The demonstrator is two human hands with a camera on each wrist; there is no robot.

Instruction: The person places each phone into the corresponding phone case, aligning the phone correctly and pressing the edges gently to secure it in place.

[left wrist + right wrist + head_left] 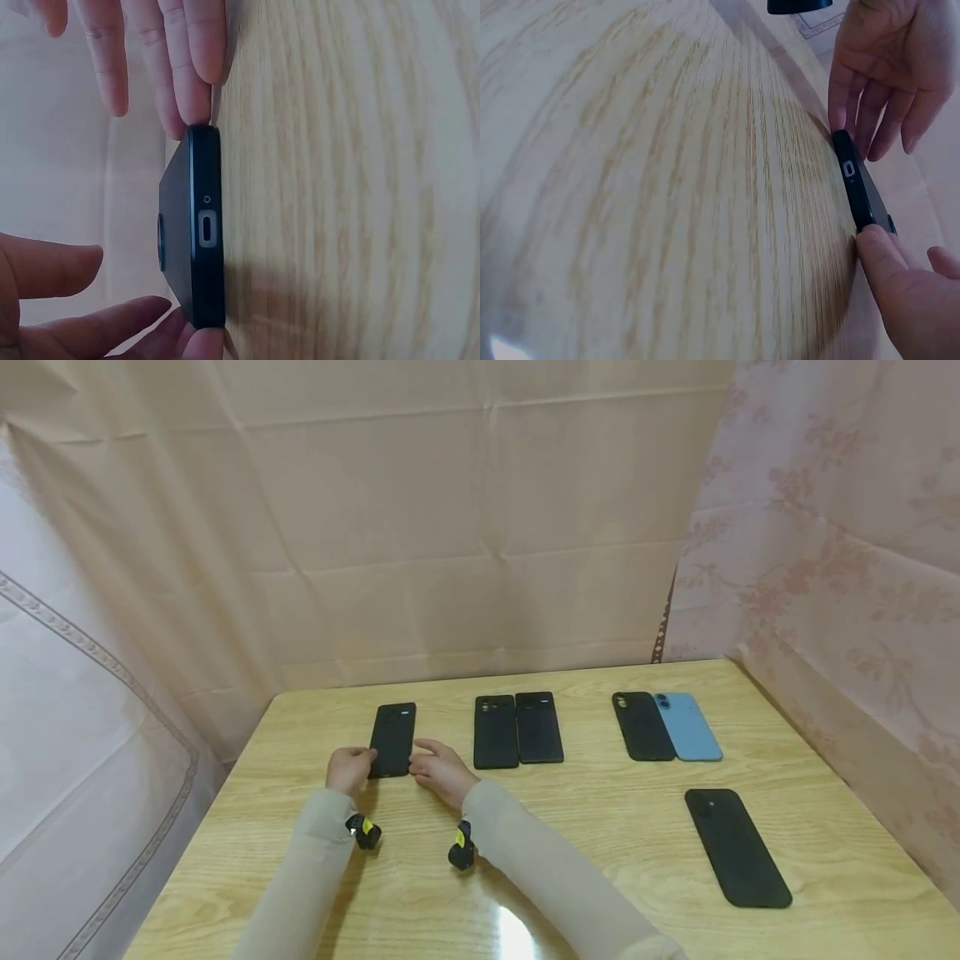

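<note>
A black phone (393,739) lies flat at the table's left, its camera bump toward the far end. Its near edge shows a charging port (208,229) in the left wrist view. My left hand (349,770) touches the phone's left side with its fingers, and in that wrist view its thumb stands off the phone. On the opposite side, my right hand (442,772) has nearly straight fingers against the edge. Both hands also show beside the phone (862,187) in the right wrist view, the left hand (892,75) above and the right hand (915,300) below.
Right of the hands, two black phone-shaped pieces (495,735) (538,727) lie side by side. Farther right, a black phone-shaped piece (645,728) adjoins a light blue phone (688,727). Another black phone (737,850) lies near the right edge of the wooden table (600,827). Curtains hang behind.
</note>
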